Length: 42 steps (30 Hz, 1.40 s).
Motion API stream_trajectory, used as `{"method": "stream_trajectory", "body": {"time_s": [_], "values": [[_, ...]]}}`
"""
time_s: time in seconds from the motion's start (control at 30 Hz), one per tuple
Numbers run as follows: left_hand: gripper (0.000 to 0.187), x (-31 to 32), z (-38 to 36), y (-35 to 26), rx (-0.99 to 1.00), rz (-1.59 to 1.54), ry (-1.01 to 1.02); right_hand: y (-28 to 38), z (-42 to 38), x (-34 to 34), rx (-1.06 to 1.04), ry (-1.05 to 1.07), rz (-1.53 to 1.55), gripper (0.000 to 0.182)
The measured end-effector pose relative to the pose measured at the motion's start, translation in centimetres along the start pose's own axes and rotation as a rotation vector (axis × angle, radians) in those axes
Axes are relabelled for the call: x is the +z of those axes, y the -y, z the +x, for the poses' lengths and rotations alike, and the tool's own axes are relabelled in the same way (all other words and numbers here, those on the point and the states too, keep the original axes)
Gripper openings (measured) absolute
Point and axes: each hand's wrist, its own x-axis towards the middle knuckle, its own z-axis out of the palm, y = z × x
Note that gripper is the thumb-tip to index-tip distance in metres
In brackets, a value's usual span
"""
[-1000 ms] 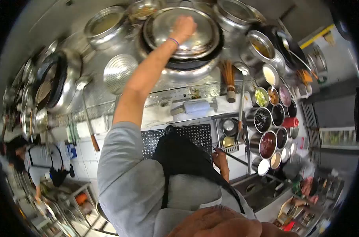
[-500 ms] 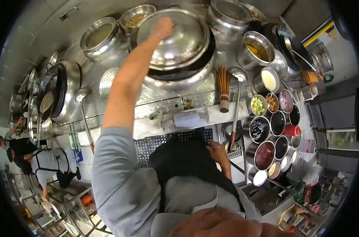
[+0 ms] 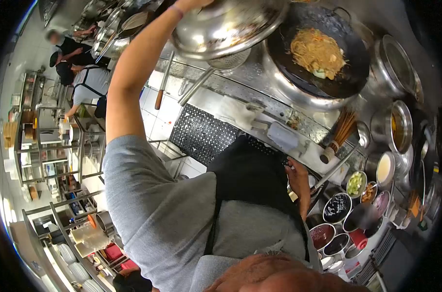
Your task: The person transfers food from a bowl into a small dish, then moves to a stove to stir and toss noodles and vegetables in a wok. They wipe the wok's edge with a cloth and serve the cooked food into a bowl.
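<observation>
My left hand (image 3: 195, 3) is at the top edge of the view, partly cut off. It is closed on the top of a large, domed metal lid (image 3: 226, 29), held tilted to the left of the wok. The black wok (image 3: 299, 78) is uncovered on a round steel burner ring. Browned noodles (image 3: 318, 52) with a few pale green pieces lie in it. My right hand (image 3: 299, 182) hangs low by the counter's front edge, beside my black apron. Its fingers are loosely bent and apart, with nothing visible in them.
A perforated skimmer (image 3: 230, 59) lies left of the burner. A bamboo brush (image 3: 340, 134) and a ladle (image 3: 363, 134) sit on the counter's right. Several ingredient pots, including chopped greens (image 3: 356, 182), stand at lower right. Co-workers (image 3: 89, 80) are at far left.
My left hand has lifted the lid off the wok and carried it left, uncovering the noodles. The view has turned left. My right hand stays low by the counter.
</observation>
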Motion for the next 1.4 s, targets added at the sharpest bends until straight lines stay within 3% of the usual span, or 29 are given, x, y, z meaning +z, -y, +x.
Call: {"method": "stream_trajectory", "body": {"time_s": [0.03, 0.1, 0.3, 0.37, 0.4, 0.5, 0.53, 0.57, 0.63, 0.67, 0.77, 0.83, 0.9, 0.93, 0.97, 1.03, 1.07, 1.27, 1.4], "values": [[0.037, 1.5, -2.0, 3.0, 0.175, 0.080, -0.124, 0.3, 0.4, 0.1, 0.017, -0.021, -0.023, 0.036], [0.040, 4.9, -6.0, 8.2, -0.080, 0.043, 0.091, 1.4, 1.5, 0.1, 0.050, -0.065, -0.076, 0.036], [0.037, 13.2, -17.6, 20.3, -0.413, -0.011, 0.145, 3.9, 4.2, 0.5, 0.039, -0.169, -0.196, 0.030], [0.034, 15.8, -20.2, 23.7, -0.474, -0.009, 0.073, 5.8, 4.4, 0.8, 0.058, -0.175, -0.197, 0.029], [0.032, 16.4, -21.3, 24.6, -0.507, -0.007, 0.042, 5.7, 4.2, 0.9, 0.095, -0.223, -0.122, 0.027], [0.027, 12.8, -22.6, 22.5, -0.475, 0.028, 0.198, 1.7, 2.4, 0.2, 0.164, -0.568, -0.230, 0.026], [0.026, 13.7, -23.1, 23.3, -0.461, 0.058, 0.253, 4.0, 1.7, -0.1, 0.301, -0.666, -0.330, 0.022], [0.025, 15.7, -23.9, 25.3, -0.425, 0.076, 0.310, 1.0, 0.2, -0.3, 0.193, -0.750, -0.493, 0.026], [0.030, 19.4, -25.4, 28.2, -0.350, 0.018, 0.237, -1.3, -2.5, 0.8, 0.424, -0.885, -0.842, 0.036], [0.034, 20.0, -25.3, 28.6, -0.508, 0.005, 0.235, 1.9, -3.3, 0.9, 0.531, -0.847, -0.663, 0.047], [0.035, 16.4, -24.6, 25.9, -0.513, -0.098, 0.011, -7.2, -5.0, 2.3, 0.661, -0.906, -0.725, 0.064], [0.038, 17.0, -24.6, 27.0, -0.545, -0.038, 0.076, -9.0, -4.2, 2.1, 0.612, -0.921, -0.492, 0.067], [0.040, 16.7, -24.7, 26.5, -0.601, -0.040, 0.108, -7.5, -3.3, 0.8, 0.779, -0.854, -0.229, 0.060], [0.042, 17.0, -25.1, 26.3, -0.571, -0.055, 0.053, -8.8, -2.6, 0.4, 0.679, -0.936, -0.471, 0.047], [0.044, 17.2, -25.5, 26.1, -0.542, -0.068, -0.004, -9.7, -3.2, -0.5, 0.679, -0.928, -0.302, 0.041], [0.047, 17.2, -26.6, 26.3, -0.505, -0.034, -0.078, -5.6, -3.1, -2.7, 0.666, -0.900, 0.036, 0.031], [0.049, 17.0, -26.6, 26.0, -0.489, 0.011, -0.097, -5.9, -3.7, -2.2, 0.494, -1.022, 0.030, 0.025], [0.054, 16.0, -27.7, 25.6, -0.569, 0.124, -0.100, 6.4, -2.8, -8.5, 0.413, -0.927, -0.210, 0.024], [0.043, 11.1, -24.1, 18.7, -0.451, 0.151, -0.515, 12.9, -0.3, -12.6, 0.026, -0.802, -0.616, 0.039]]}}
